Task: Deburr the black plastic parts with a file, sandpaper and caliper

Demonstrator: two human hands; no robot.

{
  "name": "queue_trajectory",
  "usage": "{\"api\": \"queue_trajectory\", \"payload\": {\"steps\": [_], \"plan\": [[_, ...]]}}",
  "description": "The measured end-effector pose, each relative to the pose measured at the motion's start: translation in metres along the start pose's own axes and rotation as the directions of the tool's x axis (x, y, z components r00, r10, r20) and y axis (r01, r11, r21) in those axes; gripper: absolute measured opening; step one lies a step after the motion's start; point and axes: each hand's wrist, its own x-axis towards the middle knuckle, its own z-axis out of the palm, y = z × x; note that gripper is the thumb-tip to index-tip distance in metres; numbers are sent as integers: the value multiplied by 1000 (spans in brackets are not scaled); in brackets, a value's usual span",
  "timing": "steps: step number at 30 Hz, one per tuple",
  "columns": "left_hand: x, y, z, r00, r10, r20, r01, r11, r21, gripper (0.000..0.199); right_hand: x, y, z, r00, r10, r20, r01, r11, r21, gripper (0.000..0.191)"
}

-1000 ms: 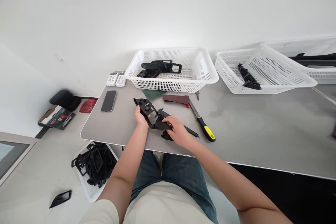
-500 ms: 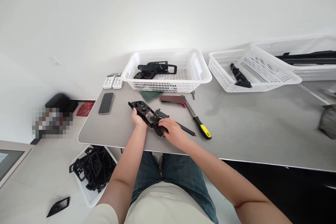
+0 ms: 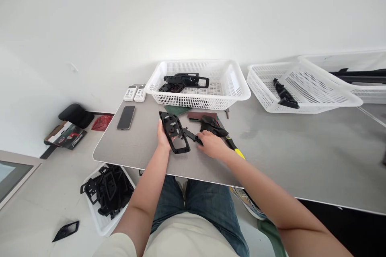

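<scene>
My left hand [image 3: 163,137] grips the left side of a black plastic frame part [image 3: 174,132], which is tilted above the grey table. The fingers of my right hand [image 3: 208,143] are closed on a narrow black tool [image 3: 193,135], perhaps a caliper, whose far end is by the frame's right edge. Behind my right hand a crumpled black cloth [image 3: 212,125] lies partly over a dark red strip [image 3: 202,115]. The yellow and black handle [image 3: 239,153] of a file shows beyond my right wrist, partly covered by it.
White baskets [image 3: 200,101] with black parts stand along the table's back. A phone [image 3: 126,117] and two small white boxes [image 3: 135,93] lie at the left. On the floor are a bin [image 3: 104,225] of black frames and one loose frame [image 3: 66,231].
The black frame has turned in my left hand, its broad face showing. My right hand has left the black cloth, now lying further back on the table, and holds the narrow tool.
</scene>
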Motion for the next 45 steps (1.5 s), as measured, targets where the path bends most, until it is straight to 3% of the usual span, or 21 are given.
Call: {"api": "queue_trajectory", "payload": {"steps": [6, 10, 14, 17, 22, 27, 31, 38, 45], "plan": [[-5, -4, -2, 989, -25, 145, 9, 994, 107, 41, 5, 3, 3, 998, 37, -49, -35, 999, 39, 33], [-4, -7, -4, 979, -31, 200, -8, 982, 189, 43, 13, 17, -7, 987, 78, -140, -32, 952, 304, 37], [-4, -4, -5, 965, -135, 226, 81, 969, 233, 43, 14, 28, -11, 969, 155, -193, -39, 865, 500, 41], [-6, -1, -7, 941, -218, 259, 145, 952, 271, 45, 10, 33, -12, 957, 200, -209, -55, 836, 547, 47], [-6, 2, -12, 924, -269, 273, 171, 926, 336, 44, -3, 36, -18, 897, 313, -311, -92, 822, 562, 46], [-5, 1, -13, 934, -283, 218, 179, 899, 400, 41, -14, 24, -21, 941, 142, -308, 25, 876, 481, 46], [-6, 2, -12, 951, -229, 208, 124, 898, 422, 34, -18, 18, -19, 952, 120, -283, 9, 909, 417, 51], [-11, 4, -7, 930, -265, 254, 112, 863, 493, 32, -21, 19, -22, 976, -35, -213, 118, 914, 387, 47], [-13, 5, -8, 922, -271, 277, 96, 851, 516, 36, -20, 23, -19, 980, -45, -192, 120, 908, 400, 47]]}}
